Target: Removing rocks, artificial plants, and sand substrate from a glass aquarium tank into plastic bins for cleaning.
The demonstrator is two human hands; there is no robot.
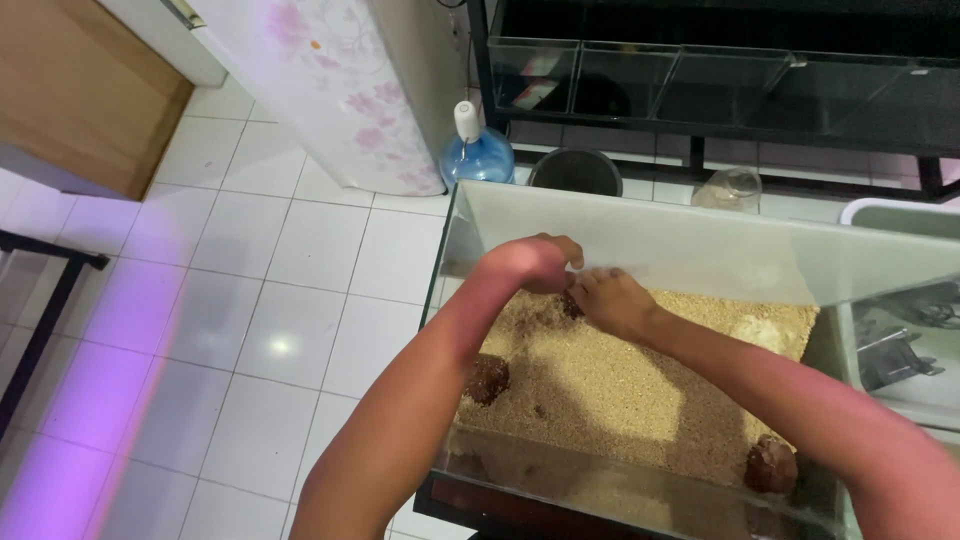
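Both my arms reach down into a glass tank (640,490) floored with tan sand (610,385). My left hand (538,262) is curled near the tank's far wall, fingers bent in. My right hand (612,300) sits just beside it, fingers closed over a small dark brown rock (571,305) that lies between the two hands on the sand. How much of that rock the hands grip is hidden. A second brown rock (488,378) rests on the sand under my left forearm, and a third (771,465) sits at the near right corner.
A blue water jug (477,152) with a white cap, a dark round bucket (575,172) and a clear jar (728,188) stand on the white tiled floor beyond the tank. Empty glass tanks (640,80) fill a black rack at the back. A floral cabinet (350,90) stands at left.
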